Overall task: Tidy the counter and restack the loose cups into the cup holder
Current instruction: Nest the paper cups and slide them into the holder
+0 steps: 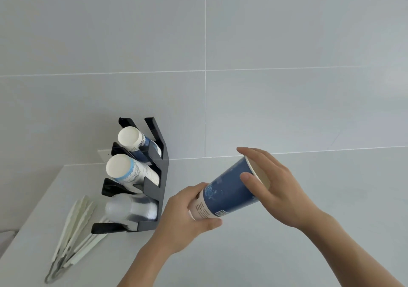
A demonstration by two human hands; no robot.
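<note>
A: What do the hands hold?
B: The left hand (187, 216) grips the base and the right hand (271, 182) clasps the rim of a blue-and-white paper cup (225, 194), tilted above the white counter (287, 253).
A: And nearby?
B: The black tiered cup holder (162, 176), with stacked cups, stands just left; pale tongs (75, 227) lie beyond.

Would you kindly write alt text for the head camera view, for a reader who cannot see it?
Two bare hands, left hand and right hand, hold a blue paper cup sideways above a white counter. To the left stands a black cup holder with three tiers of stacked cups, and tongs lie beside it.
</note>
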